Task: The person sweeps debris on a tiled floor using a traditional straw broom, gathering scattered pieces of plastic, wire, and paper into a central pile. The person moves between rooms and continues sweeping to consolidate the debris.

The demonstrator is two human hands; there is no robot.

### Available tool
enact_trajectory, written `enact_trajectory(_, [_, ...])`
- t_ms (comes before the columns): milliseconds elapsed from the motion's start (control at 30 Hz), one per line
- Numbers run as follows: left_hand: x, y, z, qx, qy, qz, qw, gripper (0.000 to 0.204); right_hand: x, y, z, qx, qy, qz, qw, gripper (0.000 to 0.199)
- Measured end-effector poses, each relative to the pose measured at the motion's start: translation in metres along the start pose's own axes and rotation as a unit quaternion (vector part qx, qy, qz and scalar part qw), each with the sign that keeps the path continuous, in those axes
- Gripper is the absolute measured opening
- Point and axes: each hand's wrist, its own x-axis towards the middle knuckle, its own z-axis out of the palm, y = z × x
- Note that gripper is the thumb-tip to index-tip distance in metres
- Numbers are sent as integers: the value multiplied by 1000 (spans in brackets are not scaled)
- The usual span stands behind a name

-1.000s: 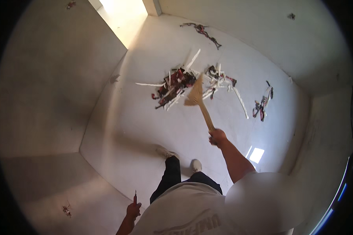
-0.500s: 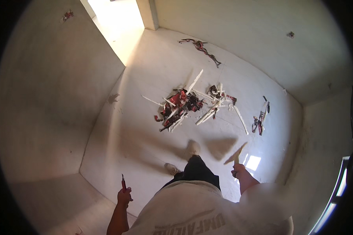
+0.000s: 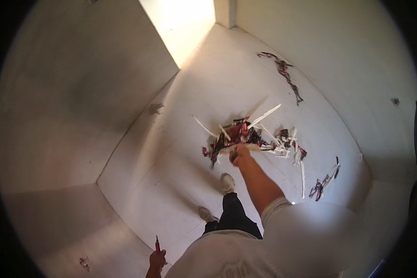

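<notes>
My right hand [image 3: 238, 156] is stretched forward over a heap of debris [image 3: 255, 136] on the pale floor: white strips mixed with red and black scraps. It is closed on a pale wooden handle [image 3: 248, 147], which points away from me so little of it shows. My left hand [image 3: 156, 260] hangs low by my side, gripping a thin red stick-like tool [image 3: 156, 243] that points upward. My two feet in light shoes [image 3: 227, 182] stand just behind the heap.
More scraps lie apart from the heap: a dark red string of bits [image 3: 282, 74] at the far wall and a small cluster [image 3: 324, 181] at the right. A bright doorway [image 3: 185, 23] opens at the far corner. White walls close in at left and right.
My right arm, pulled back beside my body half a second ago, has swung forward, so the hand and handle now reach the heap. I have stepped closer. The left hand stays low.
</notes>
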Motion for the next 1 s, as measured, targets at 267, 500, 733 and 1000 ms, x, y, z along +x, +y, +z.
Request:
enact_trajectory(267, [-66,81,65,-21,-2,-31,999,28,33,-117,111,-30,-219,-35,975,12])
enact_trajectory(500, [-72,87,75,-31,5,14,999,33,-2,-116,74,-127,-236,-44,962,12])
enact_trajectory(733, [-32,42,79,-45,5,73,996,25,-75,-60,-121,-230,-113,-150,955,10])
enact_trajectory(1000, [132,-105,125,222,-140,338,904,19,-186,-1,-486,-261,188,-180,929,44])
